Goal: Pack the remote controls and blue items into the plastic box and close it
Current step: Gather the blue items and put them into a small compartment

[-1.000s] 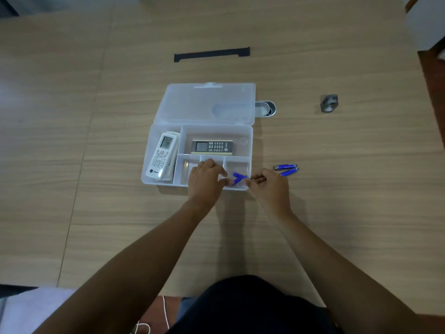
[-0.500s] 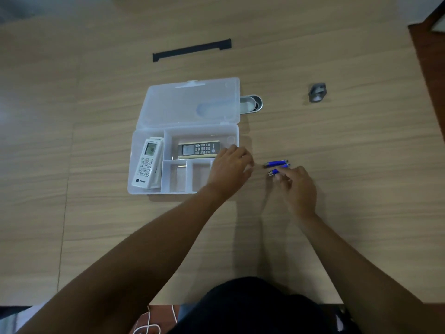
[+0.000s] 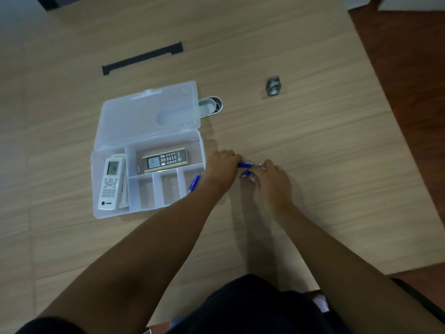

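Note:
The clear plastic box (image 3: pixel 113 213) lies open on the wooden table, its lid (image 3: pixel 134 121) folded back. A white remote (image 3: pixel 111 183) fills its left compartment and a gold-edged dark remote (image 3: pixel 165 160) lies in the upper one. One blue item (image 3: pixel 194 183) rests in the lower right compartment, partly behind my left forearm. Just right of the box, my left hand (image 3: pixel 220 169) pinches one end of a blue item (image 3: pixel 245 165) on the table. My right hand (image 3: pixel 272 179) touches that item's other end and closes over a second blue item (image 3: pixel 245 174).
A black strip (image 3: pixel 142 58) lies far behind the box. A round metal grommet (image 3: pixel 212 106) sits partly under the lid's right edge. A small grey metal part (image 3: pixel 273 86) is at the far right. The table's right edge meets dark red floor (image 3: pixel 409 97).
A blue item has gone into the box's lower right compartment. My left hand left the box and moved right to the two blue items on the table, joining my right hand there.

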